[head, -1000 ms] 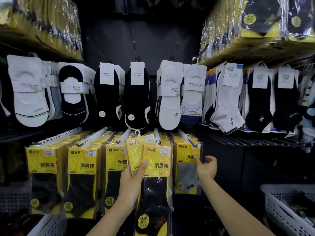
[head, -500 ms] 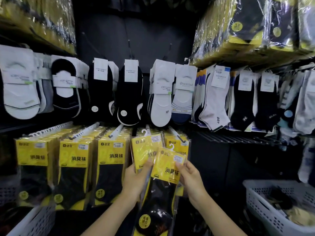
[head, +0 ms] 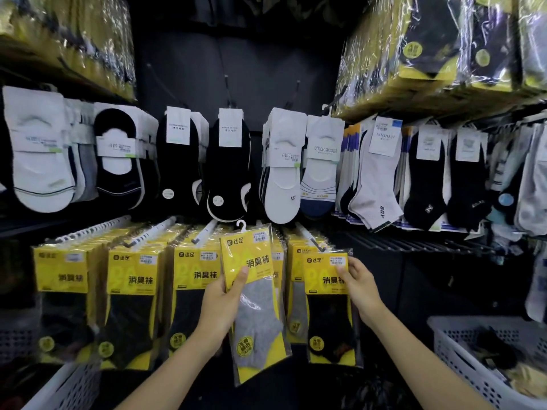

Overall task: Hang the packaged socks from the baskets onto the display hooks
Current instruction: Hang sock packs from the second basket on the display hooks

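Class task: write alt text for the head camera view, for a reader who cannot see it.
A person's left hand holds a yellow pack of grey socks before a sock display; the right hand grips a black-sock pack at a hook.

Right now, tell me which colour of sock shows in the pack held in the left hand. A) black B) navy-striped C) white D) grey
D: the pack gripped by the left hand shows a grey sock through its clear front; the black-sock pack is the one the right hand pinches.
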`<control>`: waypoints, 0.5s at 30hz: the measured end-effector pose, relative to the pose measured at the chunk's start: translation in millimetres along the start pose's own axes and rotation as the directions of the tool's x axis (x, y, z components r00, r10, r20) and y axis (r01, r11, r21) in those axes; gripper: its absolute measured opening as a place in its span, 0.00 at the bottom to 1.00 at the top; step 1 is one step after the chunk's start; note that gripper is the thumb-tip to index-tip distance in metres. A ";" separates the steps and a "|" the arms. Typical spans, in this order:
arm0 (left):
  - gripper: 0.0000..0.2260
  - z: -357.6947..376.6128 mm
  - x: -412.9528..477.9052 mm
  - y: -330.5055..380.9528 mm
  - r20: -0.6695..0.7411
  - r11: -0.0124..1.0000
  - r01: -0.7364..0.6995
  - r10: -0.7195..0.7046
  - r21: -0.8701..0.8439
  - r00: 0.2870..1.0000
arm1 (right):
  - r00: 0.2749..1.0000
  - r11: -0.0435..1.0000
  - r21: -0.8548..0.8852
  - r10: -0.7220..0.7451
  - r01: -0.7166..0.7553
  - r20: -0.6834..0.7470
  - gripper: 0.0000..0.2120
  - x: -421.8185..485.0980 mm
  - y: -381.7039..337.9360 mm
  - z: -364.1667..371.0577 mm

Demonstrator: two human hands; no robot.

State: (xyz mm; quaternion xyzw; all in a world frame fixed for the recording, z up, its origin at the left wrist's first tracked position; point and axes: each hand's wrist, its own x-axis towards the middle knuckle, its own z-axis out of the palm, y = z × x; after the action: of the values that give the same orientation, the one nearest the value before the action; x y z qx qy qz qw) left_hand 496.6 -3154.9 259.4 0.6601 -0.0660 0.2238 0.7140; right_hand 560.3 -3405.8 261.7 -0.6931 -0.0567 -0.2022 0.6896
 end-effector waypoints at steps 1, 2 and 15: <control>0.03 -0.5 0.6 0.0 -0.001 1.000 0.000 0.000 0.006 1.000 | 1.000 1.000 -0.004 -0.004 0.005 0.019 0.07 2.8 -0.2 1.4; 0.04 -1.0 1.1 -0.2 -0.004 1.000 0.004 -0.004 0.010 1.000 | 0.999 1.000 0.002 -0.003 0.003 0.033 0.07 5.3 -0.3 2.8; 0.04 6.9 3.0 4.5 0.055 0.999 -0.017 0.015 0.035 0.998 | 0.923 0.970 0.017 0.235 -0.241 -0.304 0.13 32.8 39.2 24.4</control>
State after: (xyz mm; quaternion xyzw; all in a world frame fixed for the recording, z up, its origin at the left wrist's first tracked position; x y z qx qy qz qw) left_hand 498.8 -3160.8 265.5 0.6779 -0.0866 0.2125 0.6984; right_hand 609.1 -3390.1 237.6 -0.6627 0.1366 -0.2216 0.7021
